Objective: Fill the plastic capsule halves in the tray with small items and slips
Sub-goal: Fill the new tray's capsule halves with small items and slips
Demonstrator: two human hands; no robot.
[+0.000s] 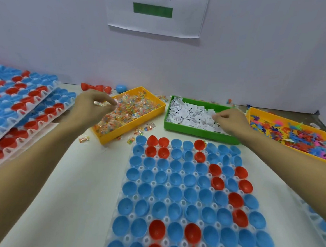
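Note:
A clear tray [136,197] in front of me holds several open blue and red capsule halves [176,193], all looking empty. My left hand [91,109] hovers over the near-left corner of a yellow bin of small candy packets [133,110] and pinches a clear packet [99,103] between thumb and fingers. My right hand [229,122] reaches into a green bin of white paper slips [188,117], its fingers curled on the slips at the bin's right side.
Stacked trays of blue and red capsules [23,106] lie at the left. A second yellow bin of colourful plastic toys [296,133] stands at the right. Loose packets [139,130] and capsule pieces [96,87] lie near the wall. Another tray edge [318,219] shows at the right.

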